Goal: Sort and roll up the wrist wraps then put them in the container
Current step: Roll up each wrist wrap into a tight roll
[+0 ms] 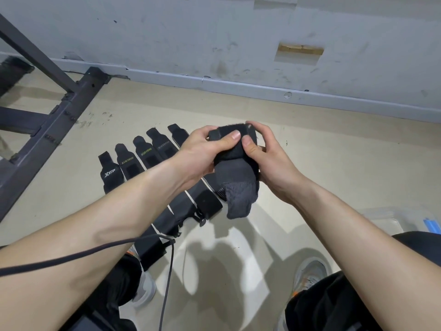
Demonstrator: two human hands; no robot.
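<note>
Both my hands hold one black wrist wrap [236, 173] in the air above the floor, partly rolled at the top. Its loose end hangs down below my palms. My left hand [202, 154] grips the roll from the left, thumb pressed on its front. My right hand [265, 154] grips it from the right, thumb on the front as well. Several other black wrist wraps [143, 158] lie flat side by side on the floor to the left, partly hidden under my left forearm. A clear container [386, 223] shows at the right edge behind my right forearm.
A dark metal frame [55, 115] stands on the floor at the left. The grey wall and baseboard [238, 87] run across the back. A black cable [167, 271] hangs over my left forearm. My shoes [310, 271] and dark trousers sit at the bottom.
</note>
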